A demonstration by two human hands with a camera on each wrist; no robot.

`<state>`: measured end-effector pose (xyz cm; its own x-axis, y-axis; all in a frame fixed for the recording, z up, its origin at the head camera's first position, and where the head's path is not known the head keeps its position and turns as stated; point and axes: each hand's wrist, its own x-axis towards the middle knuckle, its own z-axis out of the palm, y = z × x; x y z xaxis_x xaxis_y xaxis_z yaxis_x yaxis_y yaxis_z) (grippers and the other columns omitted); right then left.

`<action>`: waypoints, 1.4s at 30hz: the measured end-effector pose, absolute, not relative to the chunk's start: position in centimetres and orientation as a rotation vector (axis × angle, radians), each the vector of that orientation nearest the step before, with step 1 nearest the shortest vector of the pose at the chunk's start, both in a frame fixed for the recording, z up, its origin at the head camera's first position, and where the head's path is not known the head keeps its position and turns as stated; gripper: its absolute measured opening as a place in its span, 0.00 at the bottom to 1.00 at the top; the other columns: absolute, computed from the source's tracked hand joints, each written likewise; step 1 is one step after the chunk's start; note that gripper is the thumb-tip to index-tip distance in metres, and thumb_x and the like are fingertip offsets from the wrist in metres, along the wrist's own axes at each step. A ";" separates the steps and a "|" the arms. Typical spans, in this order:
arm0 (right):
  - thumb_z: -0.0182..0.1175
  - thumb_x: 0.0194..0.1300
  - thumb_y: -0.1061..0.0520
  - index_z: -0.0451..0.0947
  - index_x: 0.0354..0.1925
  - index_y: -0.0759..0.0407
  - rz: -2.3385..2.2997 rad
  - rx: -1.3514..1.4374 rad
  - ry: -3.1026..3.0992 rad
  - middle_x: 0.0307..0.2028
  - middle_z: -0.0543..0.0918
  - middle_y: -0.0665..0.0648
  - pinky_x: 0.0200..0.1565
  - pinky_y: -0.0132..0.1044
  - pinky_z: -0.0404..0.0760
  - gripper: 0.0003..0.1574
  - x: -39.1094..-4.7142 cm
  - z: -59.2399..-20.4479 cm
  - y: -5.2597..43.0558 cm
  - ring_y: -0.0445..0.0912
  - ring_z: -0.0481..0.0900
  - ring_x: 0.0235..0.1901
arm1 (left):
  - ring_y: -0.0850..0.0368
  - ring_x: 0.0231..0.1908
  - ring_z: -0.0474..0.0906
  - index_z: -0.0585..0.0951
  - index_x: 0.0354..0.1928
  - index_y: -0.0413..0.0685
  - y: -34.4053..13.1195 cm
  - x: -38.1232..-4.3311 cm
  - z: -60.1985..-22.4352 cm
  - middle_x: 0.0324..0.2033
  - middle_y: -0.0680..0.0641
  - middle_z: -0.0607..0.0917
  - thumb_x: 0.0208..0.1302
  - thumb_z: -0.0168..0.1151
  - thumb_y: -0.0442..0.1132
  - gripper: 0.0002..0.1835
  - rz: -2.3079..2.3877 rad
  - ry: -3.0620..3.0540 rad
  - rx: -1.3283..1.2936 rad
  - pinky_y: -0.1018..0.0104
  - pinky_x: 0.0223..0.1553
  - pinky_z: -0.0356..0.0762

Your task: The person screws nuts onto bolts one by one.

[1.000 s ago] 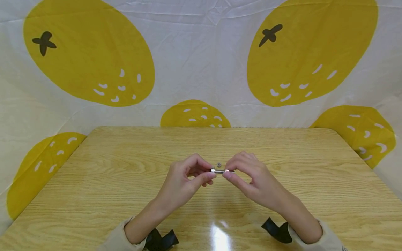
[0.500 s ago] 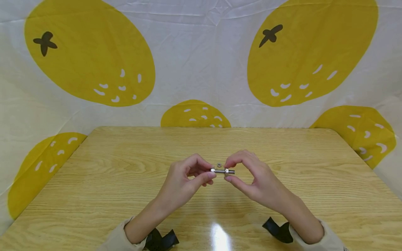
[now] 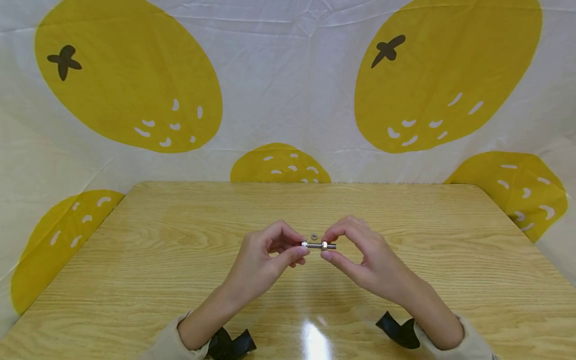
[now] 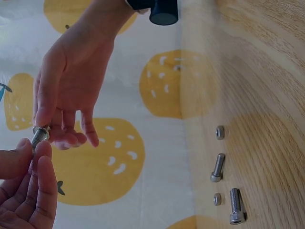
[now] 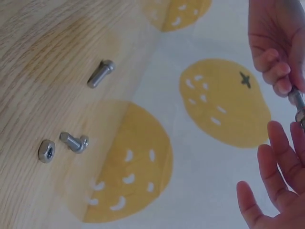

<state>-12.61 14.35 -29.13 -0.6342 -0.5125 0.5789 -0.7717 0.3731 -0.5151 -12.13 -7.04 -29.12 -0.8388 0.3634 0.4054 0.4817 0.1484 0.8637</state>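
Note:
In the head view, my left hand (image 3: pixel 267 257) pinches the head of a silver bolt (image 3: pixel 314 245) between thumb and fingers. The bolt lies level, its shank pointing right. A hex nut (image 3: pixel 325 245) is on the shank, with the threaded end sticking out past it. My right hand (image 3: pixel 366 255) pinches this nut, index fingertip above and thumb tip below. From the left wrist, the nut (image 4: pixel 41 130) shows at the right fingertips, and the left fingers wrap the bolt's other end. In the right wrist view, the bolt (image 5: pixel 296 98) runs between both hands at the edge.
Another nut (image 3: pixel 314 236) shows just beyond the held bolt, on the wooden table (image 3: pixel 180 280). Two bolts, one short (image 4: pixel 218 168) and one longer (image 4: pixel 236 206), lie on the wood with loose nuts (image 4: pixel 219 132). A fruit-print cloth (image 3: pixel 288 90) hangs behind the table.
My right thumb and index finger, which covered the nut a second ago, have parted and shifted, so the nut and bolt end now show. The left hand holds still.

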 end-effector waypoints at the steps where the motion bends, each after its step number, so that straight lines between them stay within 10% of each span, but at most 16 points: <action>1: 0.64 0.56 0.66 0.73 0.42 0.53 1.129 1.133 -2.315 0.40 0.77 0.46 0.46 0.31 0.75 0.17 -12.6 -29.2 14.3 0.39 0.73 0.43 | 0.63 0.24 0.81 0.79 0.35 0.43 -7.0 -12.1 -29.1 0.26 0.46 0.86 0.58 0.64 0.34 0.05 -1.794 -2.299 -0.854 0.67 0.25 0.80; 12: 0.55 0.67 0.58 0.74 0.37 0.47 1.089 1.118 -2.357 0.36 0.77 0.42 0.42 0.34 0.72 0.04 -12.9 -29.7 14.2 0.37 0.71 0.39 | 0.64 0.23 0.81 0.79 0.35 0.42 -6.9 -12.2 -29.2 0.26 0.45 0.86 0.58 0.64 0.34 0.05 -1.798 -2.280 -0.876 0.66 0.25 0.81; 19: 0.65 0.57 0.63 0.70 0.46 0.54 1.114 1.120 -2.356 0.42 0.77 0.48 0.47 0.32 0.75 0.20 -12.4 -29.1 14.3 0.39 0.72 0.44 | 0.63 0.24 0.81 0.79 0.35 0.43 -7.0 -12.1 -29.1 0.26 0.47 0.86 0.58 0.64 0.34 0.05 -1.790 -2.305 -0.844 0.67 0.24 0.80; 42: 0.53 0.68 0.61 0.76 0.33 0.47 1.066 1.131 -2.295 0.33 0.78 0.41 0.43 0.34 0.71 0.09 -12.9 -29.6 14.0 0.36 0.71 0.38 | 0.63 0.24 0.81 0.79 0.35 0.43 -7.0 -12.1 -29.2 0.26 0.46 0.85 0.58 0.64 0.34 0.05 -1.803 -2.282 -0.866 0.66 0.25 0.81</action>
<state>-12.89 14.03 -29.63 -0.6109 -0.5136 0.6024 -0.7917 0.3925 -0.4682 -12.10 -6.99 -29.19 -0.8318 0.3646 0.4186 0.4916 0.1335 0.8605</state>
